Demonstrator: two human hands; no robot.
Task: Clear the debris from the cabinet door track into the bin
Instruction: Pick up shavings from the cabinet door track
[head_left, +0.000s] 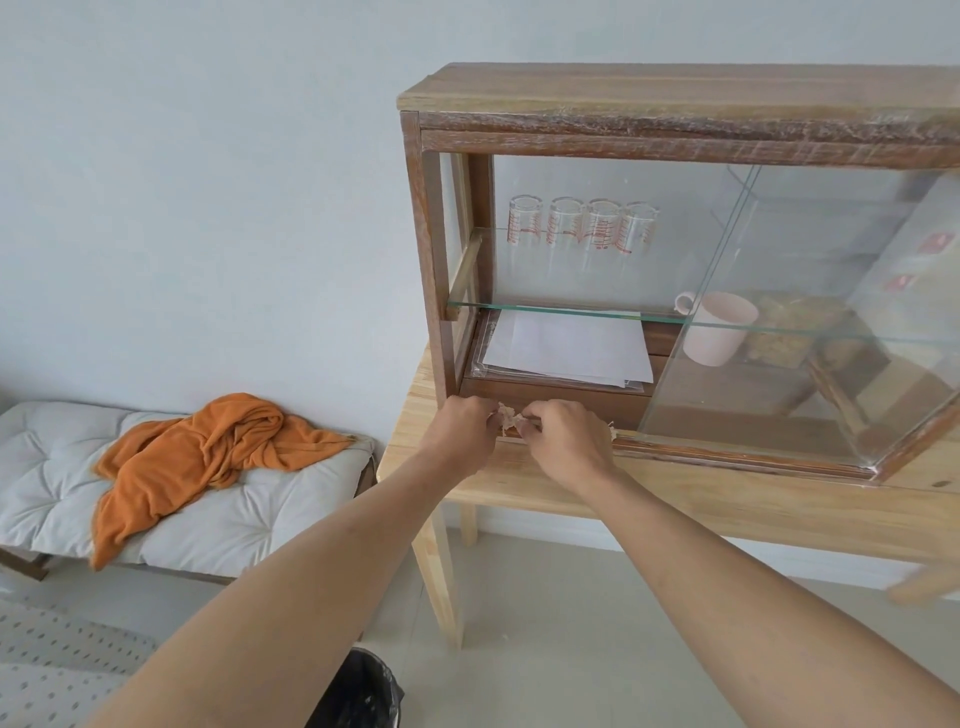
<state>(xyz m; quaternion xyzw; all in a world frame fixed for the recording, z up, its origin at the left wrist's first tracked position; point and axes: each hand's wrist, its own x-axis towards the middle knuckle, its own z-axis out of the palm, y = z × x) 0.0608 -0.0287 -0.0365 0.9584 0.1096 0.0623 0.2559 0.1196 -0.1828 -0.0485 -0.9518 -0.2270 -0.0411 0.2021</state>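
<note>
A wooden cabinet (675, 104) with sliding glass doors stands on a pale wooden table. Its bottom door track (727, 449) runs along the front. Both hands meet at the left end of that track. My left hand (460, 428) and my right hand (563, 436) pinch a clump of pale, flaky debris (506, 415) between their fingertips. Another scrap of debris (613, 428) shows just right of my right hand. The glass door (779, 312) is slid to the right, leaving the left half open. A bin with a black liner (358, 691) sits on the floor below, between my forearms.
Inside the cabinet are several measuring glasses (582, 228) on a glass shelf, white papers (566, 348) and a pink mug (719, 327). The table (727, 499) carries the cabinet. To the left, a cushioned bench (218, 509) holds an orange cloth (208, 452).
</note>
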